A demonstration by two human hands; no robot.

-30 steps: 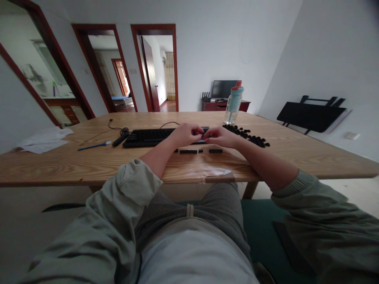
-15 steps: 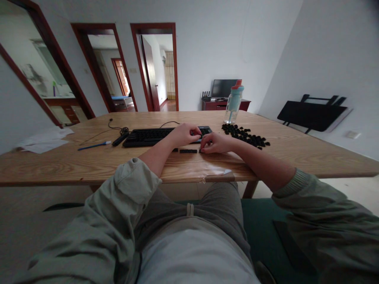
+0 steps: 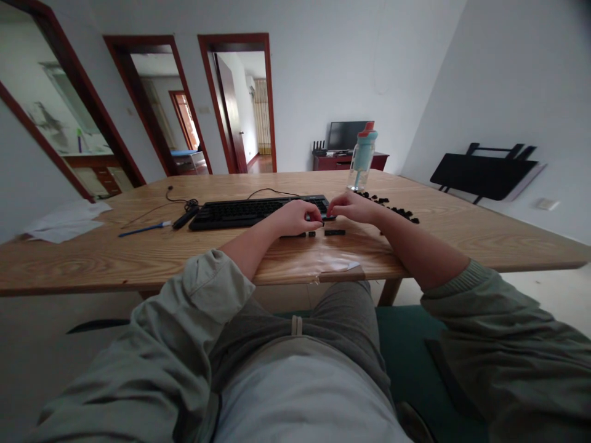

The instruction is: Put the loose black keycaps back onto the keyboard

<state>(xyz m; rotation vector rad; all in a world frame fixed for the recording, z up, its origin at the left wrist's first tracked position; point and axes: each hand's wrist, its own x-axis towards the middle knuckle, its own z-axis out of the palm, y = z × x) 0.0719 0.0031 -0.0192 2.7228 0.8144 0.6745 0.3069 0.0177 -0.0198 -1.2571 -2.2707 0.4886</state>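
Pinches a small dark piece (image 3: pixel 323 224) at the fingertips of the left hand (image 3: pixel 295 217), with a nearly closed grip, just in front of the right end of the black keyboard (image 3: pixel 235 212). Bends the fingers of the right hand (image 3: pixel 356 208) down by that same end, close to the left fingertips. Cannot tell the right grip as open or shut, or as full or bare.

Has one keyboard on the wooden worktop (image 3: pixel 221 258), lying flat, partly behind the left hand. In front of it, near the hands, shows three dark bits in a row: one long strip (image 3: pixel 295 235) partly under the left wrist, one little block (image 3: pixel 312 234), and one short strip (image 3: pixel 335 232). Past the right arm, shows a lot of loose black keys (image 3: pixel 402 213), too many and too hidden to count.

Has one clear bottle (image 3: pixel 359 161) with a red top, standing up behind the keys, with a blue-green part inside. Cannot tell about any drink in it.

To the left of the keyboard, shows one blue stick (image 3: pixel 143 229) with a white end, one black stick-like thing (image 3: pixel 185 219), a thin black cord (image 3: pixel 191 203), and white papers (image 3: pixel 64 221) near the far left edge.
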